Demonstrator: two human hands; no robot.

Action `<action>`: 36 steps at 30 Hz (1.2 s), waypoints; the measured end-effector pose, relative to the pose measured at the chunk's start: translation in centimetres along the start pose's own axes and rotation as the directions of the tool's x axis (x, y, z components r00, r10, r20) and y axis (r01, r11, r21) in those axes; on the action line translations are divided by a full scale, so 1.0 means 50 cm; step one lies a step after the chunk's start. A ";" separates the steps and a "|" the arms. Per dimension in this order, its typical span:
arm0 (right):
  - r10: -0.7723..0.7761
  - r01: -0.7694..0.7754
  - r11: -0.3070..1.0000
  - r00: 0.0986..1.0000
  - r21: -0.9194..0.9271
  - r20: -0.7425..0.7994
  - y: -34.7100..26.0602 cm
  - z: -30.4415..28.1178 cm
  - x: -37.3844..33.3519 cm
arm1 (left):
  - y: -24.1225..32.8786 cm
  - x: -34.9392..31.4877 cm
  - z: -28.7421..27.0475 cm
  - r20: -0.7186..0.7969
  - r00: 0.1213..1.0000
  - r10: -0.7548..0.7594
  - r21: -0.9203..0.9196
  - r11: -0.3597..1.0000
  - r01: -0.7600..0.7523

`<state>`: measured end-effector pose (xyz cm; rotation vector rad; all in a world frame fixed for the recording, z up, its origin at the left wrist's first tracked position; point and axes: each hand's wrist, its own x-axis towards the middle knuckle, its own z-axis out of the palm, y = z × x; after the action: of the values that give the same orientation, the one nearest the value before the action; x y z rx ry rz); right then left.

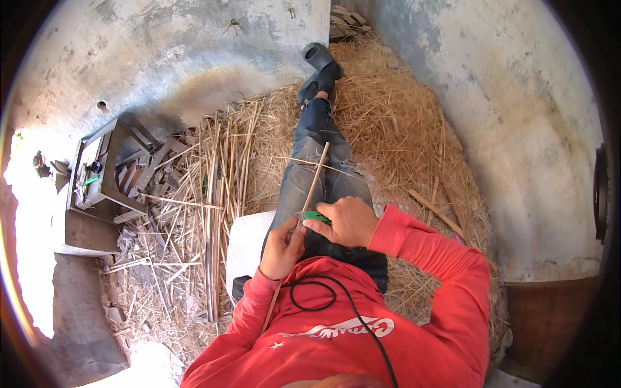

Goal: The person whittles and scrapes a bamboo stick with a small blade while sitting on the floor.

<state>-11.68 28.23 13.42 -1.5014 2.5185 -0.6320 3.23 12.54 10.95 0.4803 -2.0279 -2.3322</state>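
Note:
A long, thin bamboo strip (315, 178) slants over my lap, from above my knees down past my left side. My left hand (283, 248) pinches it at mid-length, with its lower part running on under my left wrist and along the red sleeve. My right hand (349, 222) is closed round a small green-handled cutter (316, 216). The cutter's front end meets the strip just beyond my left fingertips; its blade is too small to make out. Another thin strip (294, 160) lies crosswise over my jeans near the knees.
Several long strips (217, 213) lie in a heap left of my legs. Straw and shavings (388, 110) cover the floor. A small wooden table (110, 174) with things on it stands at the left. Worn plaster walls (517, 129) rise around. A dark cord (352, 301) hangs over my red top.

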 end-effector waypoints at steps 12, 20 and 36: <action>0.278 -0.278 0.960 0.951 0.017 -0.132 0.075 -0.055 0.051 | 0.008 -0.005 0.004 0.032 0.999 -0.010 -0.001 1.000 0.010; 0.146 -0.146 0.989 0.981 0.012 -0.129 0.065 -0.030 0.025 | 0.009 0.003 -0.003 0.033 0.999 0.003 0.007 1.000 -0.003; 0.155 -0.137 0.985 0.968 0.102 -0.197 0.043 -0.048 0.034 | 0.031 -0.016 0.004 0.193 0.980 -0.039 -0.247 0.965 0.087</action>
<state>-15.04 28.34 14.80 -1.2661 2.6799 -0.9028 3.67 12.65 12.66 0.3315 -1.7620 -2.7203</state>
